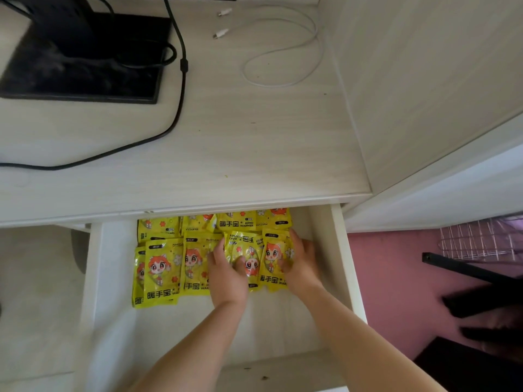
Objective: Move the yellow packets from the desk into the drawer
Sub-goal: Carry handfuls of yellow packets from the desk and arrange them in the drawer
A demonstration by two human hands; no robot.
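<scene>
On the far left of the surface (254, 154) sits a black monitor base (82, 63) with its cable trailing forward. No yellow packets are left on the surface, so the moving looks done and only tidying remains.

In the open drawer (343, 258), the yellow packets (164, 267) lie in overlapping rows, the back row partly tucked under the surface's front edge. The leftmost ones stick out nearer the front than the rest and sit crooked.

The left hand (226, 275) lies flat, fingers loosely spread, pressing on an upside-down packet in the middle of the front row. The right hand (301, 263) cups the right edge of the end packet, fingers curled around it. It may be pinching or only nudging; the view does not settle that.

Likely trouble: the slick wrappers could slide over each other under the pressing palm and ruck the row. The raised overlaps at the back might catch the surface's edge when the drawer closes, crumpling a packet.
</scene>
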